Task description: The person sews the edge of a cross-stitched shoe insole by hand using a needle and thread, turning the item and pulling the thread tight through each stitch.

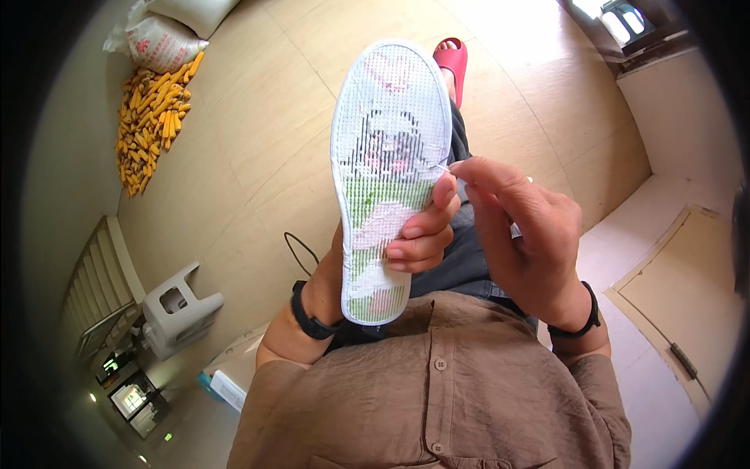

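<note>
My left hand [425,234] holds an embroidered shoe insole [389,193] upright before me, its fingers curled round the right edge. The white insole bears a faint pink heart at the toe, dark stitched lines with pink patches in the middle, and green and pale pink areas toward the heel. At its right edge, my right hand [521,223] pinches a thin sewing needle [442,167] between thumb and forefinger. The needle's other end meets the insole's surface; whether it has pierced the cloth I cannot tell. The insole's back is hidden.
Corn cobs [149,123] lie heaped at the upper left beside a woven sack [167,47]. A grey plastic stool [176,311] is at the lower left, near a dark cable loop [300,249]. A foot in a red slipper [452,64] rests on the tiled floor.
</note>
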Action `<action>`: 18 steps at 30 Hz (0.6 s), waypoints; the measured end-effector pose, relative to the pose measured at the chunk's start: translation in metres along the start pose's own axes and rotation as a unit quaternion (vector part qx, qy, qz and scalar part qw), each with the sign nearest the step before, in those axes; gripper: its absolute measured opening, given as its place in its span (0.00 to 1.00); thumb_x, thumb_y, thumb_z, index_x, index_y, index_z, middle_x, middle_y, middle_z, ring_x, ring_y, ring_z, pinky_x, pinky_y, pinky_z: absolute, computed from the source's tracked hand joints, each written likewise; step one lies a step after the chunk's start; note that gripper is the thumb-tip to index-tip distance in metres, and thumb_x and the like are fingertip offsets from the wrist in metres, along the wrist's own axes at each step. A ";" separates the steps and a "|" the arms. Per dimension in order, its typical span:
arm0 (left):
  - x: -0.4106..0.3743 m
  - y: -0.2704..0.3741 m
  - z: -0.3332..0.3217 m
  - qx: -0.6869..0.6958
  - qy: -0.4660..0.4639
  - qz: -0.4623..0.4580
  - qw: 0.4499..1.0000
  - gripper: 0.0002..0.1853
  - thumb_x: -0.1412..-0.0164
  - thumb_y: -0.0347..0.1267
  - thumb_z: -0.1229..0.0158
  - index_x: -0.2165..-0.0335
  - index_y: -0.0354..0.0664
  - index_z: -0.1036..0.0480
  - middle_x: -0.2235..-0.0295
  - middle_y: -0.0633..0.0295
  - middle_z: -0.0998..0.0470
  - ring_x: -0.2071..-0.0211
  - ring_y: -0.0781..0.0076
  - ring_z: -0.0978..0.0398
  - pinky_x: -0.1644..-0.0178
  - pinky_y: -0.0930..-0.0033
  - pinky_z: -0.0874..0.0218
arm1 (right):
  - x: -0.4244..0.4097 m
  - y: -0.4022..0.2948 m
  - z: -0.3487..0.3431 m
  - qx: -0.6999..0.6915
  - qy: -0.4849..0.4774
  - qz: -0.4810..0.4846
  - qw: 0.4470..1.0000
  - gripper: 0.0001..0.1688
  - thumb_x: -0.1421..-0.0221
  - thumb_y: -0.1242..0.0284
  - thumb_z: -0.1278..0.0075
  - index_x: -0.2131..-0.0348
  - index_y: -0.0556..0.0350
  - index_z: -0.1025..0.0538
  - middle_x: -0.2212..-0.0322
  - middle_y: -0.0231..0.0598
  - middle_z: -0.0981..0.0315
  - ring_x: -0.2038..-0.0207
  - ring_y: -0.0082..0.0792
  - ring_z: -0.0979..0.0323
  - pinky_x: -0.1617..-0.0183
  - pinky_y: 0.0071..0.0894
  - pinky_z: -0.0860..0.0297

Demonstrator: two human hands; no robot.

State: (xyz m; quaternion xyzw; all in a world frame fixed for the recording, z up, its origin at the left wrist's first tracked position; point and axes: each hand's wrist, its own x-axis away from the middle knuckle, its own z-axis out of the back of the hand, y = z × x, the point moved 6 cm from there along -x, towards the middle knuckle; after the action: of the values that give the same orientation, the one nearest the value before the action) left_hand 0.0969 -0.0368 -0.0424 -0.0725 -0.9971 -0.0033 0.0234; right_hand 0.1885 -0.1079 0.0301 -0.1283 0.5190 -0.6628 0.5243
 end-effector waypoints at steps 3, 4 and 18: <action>0.000 -0.003 0.001 0.009 0.004 -0.005 1.000 0.23 0.36 0.48 0.55 0.63 0.35 0.34 0.81 0.68 0.38 0.88 0.82 0.41 0.86 0.81 0.49 | -0.001 -0.002 -0.004 -0.015 -0.008 0.015 1.000 0.17 0.53 0.88 0.53 0.61 0.60 0.29 0.76 0.39 0.26 0.74 0.35 0.24 0.72 0.27 0.29; -0.001 -0.002 0.000 0.002 -0.002 -0.008 1.000 0.23 0.36 0.48 0.55 0.63 0.35 0.34 0.81 0.67 0.37 0.88 0.82 0.41 0.86 0.81 0.49 | -0.001 0.000 -0.005 -0.020 -0.011 0.012 1.000 0.16 0.53 0.88 0.53 0.61 0.60 0.28 0.76 0.39 0.26 0.74 0.35 0.24 0.72 0.27 0.29; -0.002 0.000 0.002 -0.074 0.072 -0.033 0.994 0.22 0.35 0.47 0.56 0.65 0.36 0.34 0.81 0.68 0.38 0.87 0.83 0.42 0.86 0.82 0.52 | -0.001 0.010 0.001 -0.056 -0.026 -0.032 0.998 0.17 0.54 0.89 0.54 0.63 0.60 0.27 0.77 0.38 0.26 0.78 0.30 0.27 0.76 0.24 0.33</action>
State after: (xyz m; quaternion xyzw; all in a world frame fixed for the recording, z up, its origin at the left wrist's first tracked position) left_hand 0.0990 -0.0367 -0.0442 -0.0406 -0.9917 -0.0826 0.0897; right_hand 0.1950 -0.1068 0.0220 -0.1914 0.5366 -0.6457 0.5084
